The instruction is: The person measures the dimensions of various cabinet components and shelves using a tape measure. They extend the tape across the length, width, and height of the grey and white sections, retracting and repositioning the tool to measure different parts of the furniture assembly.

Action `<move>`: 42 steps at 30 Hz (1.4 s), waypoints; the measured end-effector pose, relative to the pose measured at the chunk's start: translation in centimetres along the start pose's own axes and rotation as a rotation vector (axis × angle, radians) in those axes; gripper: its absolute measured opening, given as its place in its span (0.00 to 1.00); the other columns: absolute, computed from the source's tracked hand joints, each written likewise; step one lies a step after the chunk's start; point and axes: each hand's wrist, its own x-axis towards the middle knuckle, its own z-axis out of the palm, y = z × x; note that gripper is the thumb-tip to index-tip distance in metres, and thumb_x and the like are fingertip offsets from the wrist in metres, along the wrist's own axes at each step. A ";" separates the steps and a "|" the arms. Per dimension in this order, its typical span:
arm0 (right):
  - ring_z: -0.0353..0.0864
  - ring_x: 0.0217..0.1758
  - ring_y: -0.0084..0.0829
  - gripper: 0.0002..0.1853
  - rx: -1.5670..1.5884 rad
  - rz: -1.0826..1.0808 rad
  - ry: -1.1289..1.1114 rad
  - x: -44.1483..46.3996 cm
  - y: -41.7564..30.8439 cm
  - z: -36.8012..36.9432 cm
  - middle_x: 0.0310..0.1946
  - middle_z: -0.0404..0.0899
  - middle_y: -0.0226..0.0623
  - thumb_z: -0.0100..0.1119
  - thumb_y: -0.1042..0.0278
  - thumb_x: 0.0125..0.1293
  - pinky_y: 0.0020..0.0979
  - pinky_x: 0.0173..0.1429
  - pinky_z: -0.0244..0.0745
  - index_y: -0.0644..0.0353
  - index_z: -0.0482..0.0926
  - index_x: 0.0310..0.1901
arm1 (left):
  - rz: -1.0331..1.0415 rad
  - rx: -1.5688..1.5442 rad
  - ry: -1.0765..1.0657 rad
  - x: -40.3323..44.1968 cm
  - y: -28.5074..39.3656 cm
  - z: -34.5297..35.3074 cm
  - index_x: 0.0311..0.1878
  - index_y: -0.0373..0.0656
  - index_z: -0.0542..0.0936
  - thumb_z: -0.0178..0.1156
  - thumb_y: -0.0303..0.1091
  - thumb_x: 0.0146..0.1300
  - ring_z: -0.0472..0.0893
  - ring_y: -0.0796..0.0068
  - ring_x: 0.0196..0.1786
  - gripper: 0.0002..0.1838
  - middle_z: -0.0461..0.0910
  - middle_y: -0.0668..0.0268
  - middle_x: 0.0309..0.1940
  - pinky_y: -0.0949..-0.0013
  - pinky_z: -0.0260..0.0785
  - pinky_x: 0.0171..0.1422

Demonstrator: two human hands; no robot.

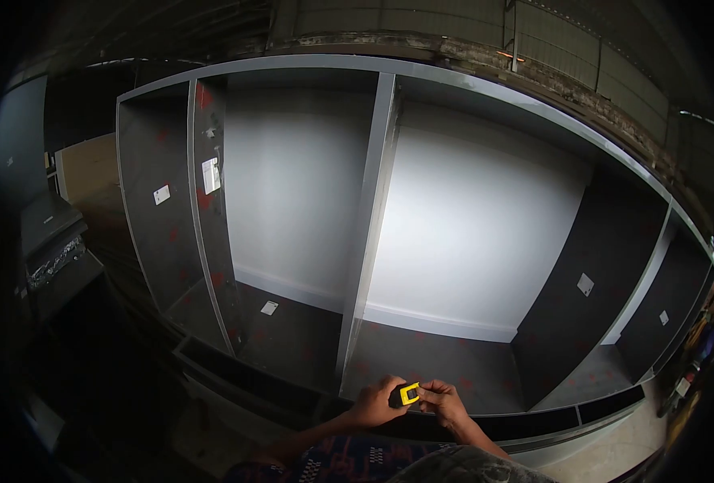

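Yellow and black, a small, boxy tape measure sits between the person's two hands, between 5 and 6 o'clock in the view, before the lower front edge of a large grey open-fronted cabinet. Its yellow face, with a dark middle, turns up towards the camera. The long axis seems to slant from about 8 to 2 o'clock, though foreshortening makes this uncertain.

On its 9 o'clock side, the left hand is curled around the black part of the case. At 3 o'clock, the right hand has thumb and fingers brought together, pinching the case's near end; whether they grip the blade is too small to tell.

From the tape measure, a smooth pale-grey back panel rises towards 1 o'clock, and a small white rectangular label lies on the cabinet's dark base at 10 o'clock. Another white label, tilted on a dark upright panel, shows at 2 o'clock.
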 end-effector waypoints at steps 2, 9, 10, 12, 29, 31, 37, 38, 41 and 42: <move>0.75 0.20 0.21 0.06 0.005 0.027 -0.016 -0.1 -0.5 1.1 0.24 0.79 0.34 0.65 0.74 0.58 0.22 0.25 0.70 0.64 0.78 0.35 | -0.029 -0.024 -0.002 -0.9 0.2 -1.0 0.49 0.43 0.72 0.70 0.36 0.48 0.80 0.53 0.44 0.25 0.77 0.56 0.41 0.60 0.73 0.46; 0.69 0.15 0.20 0.07 -0.030 0.052 -0.104 0.2 -2.0 3.7 0.21 0.77 0.33 0.68 0.78 0.54 0.22 0.19 0.64 0.63 0.77 0.31 | -0.028 -0.112 0.105 -3.0 -0.2 -2.0 0.49 0.40 0.72 0.72 0.34 0.48 0.80 0.63 0.43 0.26 0.77 0.58 0.39 0.65 0.72 0.48; 0.69 0.15 0.20 0.07 -0.046 0.049 -0.118 0.1 -2.5 4.2 0.21 0.77 0.33 0.68 0.78 0.53 0.22 0.18 0.63 0.63 0.77 0.30 | -0.035 -0.120 0.105 -3.2 0.0 -2.3 0.49 0.41 0.72 0.72 0.35 0.48 0.80 0.61 0.43 0.26 0.77 0.57 0.40 0.63 0.72 0.48; 0.69 0.15 0.20 0.08 0.045 0.061 -0.109 0.3 -2.7 4.6 0.21 0.77 0.33 0.68 0.79 0.53 0.22 0.18 0.62 0.62 0.76 0.29 | -0.051 -0.134 0.109 -3.5 0.6 -3.2 0.48 0.41 0.72 0.71 0.37 0.48 0.79 0.56 0.45 0.25 0.76 0.56 0.42 0.60 0.72 0.48; 0.71 0.24 0.20 0.07 -0.753 -0.833 -0.067 -3.6 -31.6 13.8 0.22 0.78 0.32 0.68 0.75 0.51 0.22 0.27 0.63 0.62 0.77 0.26 | -0.271 0.054 0.423 -10.5 -4.9 -3.5 0.42 0.43 0.73 0.75 0.40 0.40 0.83 0.66 0.35 0.27 0.80 0.60 0.30 0.64 0.76 0.40; 0.75 0.27 0.23 0.09 -0.911 -1.039 0.016 -3.8 -36.8 15.8 0.23 0.79 0.33 0.69 0.68 0.53 0.27 0.33 0.67 0.62 0.79 0.28 | -0.257 0.053 0.426 -11.5 -5.9 -2.8 0.42 0.43 0.72 0.76 0.40 0.38 0.83 0.65 0.35 0.28 0.80 0.59 0.31 0.64 0.76 0.40; 0.81 0.41 0.37 0.13 -1.308 -1.409 0.239 0.0 -43.9 21.2 0.31 0.82 0.41 0.63 0.56 0.59 0.44 0.50 0.73 0.59 0.83 0.35 | -0.277 -0.006 0.455 -10.5 -4.2 -3.0 0.44 0.40 0.72 0.72 0.41 0.42 0.81 0.61 0.36 0.27 0.78 0.58 0.36 0.62 0.75 0.43; 0.81 0.41 0.37 0.14 -1.283 -1.432 0.235 0.7 -44.5 21.4 0.31 0.82 0.42 0.63 0.56 0.59 0.44 0.50 0.73 0.59 0.83 0.35 | -0.337 0.055 0.489 -9.9 -2.8 -3.3 0.46 0.40 0.72 0.72 0.40 0.42 0.81 0.60 0.39 0.28 0.78 0.58 0.37 0.61 0.74 0.46; 0.80 0.44 0.36 0.15 -1.179 -1.443 0.190 2.5 -46.1 21.4 0.32 0.82 0.42 0.64 0.56 0.59 0.42 0.51 0.73 0.61 0.83 0.36 | -0.444 -0.043 0.424 -8.4 -1.4 -4.7 0.50 0.41 0.73 0.70 0.40 0.43 0.79 0.59 0.45 0.30 0.77 0.58 0.39 0.59 0.71 0.52; 0.80 0.44 0.35 0.16 -1.149 -1.441 0.190 2.3 -46.1 21.5 0.33 0.82 0.42 0.64 0.56 0.58 0.41 0.51 0.73 0.62 0.83 0.36 | -0.416 -0.033 0.425 -8.3 -1.5 -4.7 0.51 0.42 0.74 0.70 0.40 0.43 0.78 0.59 0.46 0.30 0.77 0.58 0.40 0.59 0.71 0.52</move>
